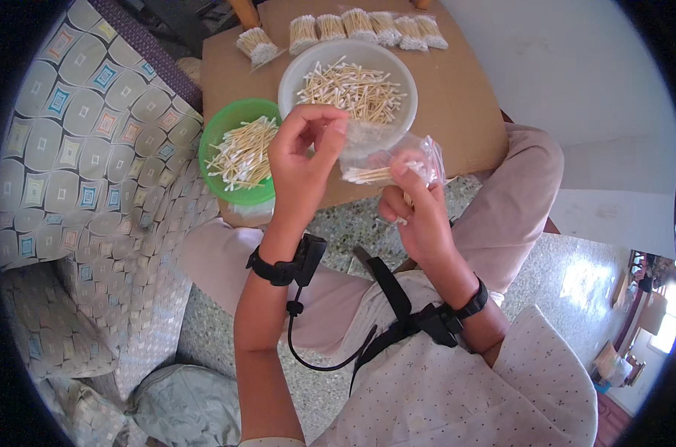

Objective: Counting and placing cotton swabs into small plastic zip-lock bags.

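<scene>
Left hand (305,147) pinches edge of clear plastic bag (377,159); right hand (421,207) grips same bag together with cotton swabs (369,176). Any print on bag too small to read.

wht shirt (472,395) w/ dk dots, pale trousers (513,190), blk wrist straps (276,274), boxy blk module (311,255), blk cable (317,367)

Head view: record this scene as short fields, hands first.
Left hand: fingers at the edge of a clear bag; pinch uncertain
Right hand: holds the clear bag, some cotton swabs inside
White bowl: loose swabs, beyond the hands
Green bowl: loose swabs, left of the white bowl
Filled bags: swab bundles along the far side
Surface: brown board
</scene>
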A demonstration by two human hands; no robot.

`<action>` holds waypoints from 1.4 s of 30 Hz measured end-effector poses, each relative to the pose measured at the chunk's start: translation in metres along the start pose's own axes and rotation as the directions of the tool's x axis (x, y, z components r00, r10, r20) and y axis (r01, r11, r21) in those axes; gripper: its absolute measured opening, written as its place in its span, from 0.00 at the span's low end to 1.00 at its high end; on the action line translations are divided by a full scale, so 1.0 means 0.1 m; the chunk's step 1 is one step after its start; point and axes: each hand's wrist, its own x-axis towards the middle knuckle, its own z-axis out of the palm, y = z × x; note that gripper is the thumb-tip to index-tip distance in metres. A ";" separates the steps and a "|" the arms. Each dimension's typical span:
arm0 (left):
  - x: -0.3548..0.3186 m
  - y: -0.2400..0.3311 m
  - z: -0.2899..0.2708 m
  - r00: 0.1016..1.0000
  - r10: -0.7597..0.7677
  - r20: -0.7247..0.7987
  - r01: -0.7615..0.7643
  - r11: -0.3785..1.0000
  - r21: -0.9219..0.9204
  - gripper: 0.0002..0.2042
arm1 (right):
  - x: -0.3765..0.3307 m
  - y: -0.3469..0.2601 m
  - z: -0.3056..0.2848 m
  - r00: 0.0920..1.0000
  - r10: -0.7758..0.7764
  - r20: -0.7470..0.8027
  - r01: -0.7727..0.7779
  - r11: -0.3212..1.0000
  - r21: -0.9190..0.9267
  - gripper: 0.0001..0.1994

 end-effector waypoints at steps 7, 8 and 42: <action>0.04 0.00 0.04 0.999 0.034 -0.014 -0.034 0.999 -0.019 0.06 | 0.01 0.07 -0.11 0.993 -0.116 -0.027 0.112 0.987 -0.118 0.10; 0.06 0.01 0.02 0.998 -0.037 0.053 0.044 0.991 -0.127 0.09 | 0.01 0.08 -0.11 0.978 -0.194 -0.070 0.167 0.943 -0.287 0.11; 0.13 -0.08 -0.09 0.969 -0.173 0.174 0.190 0.978 -0.086 0.11 | 0.14 -0.23 -0.36 0.816 -0.539 -0.208 0.361 0.757 -0.544 0.09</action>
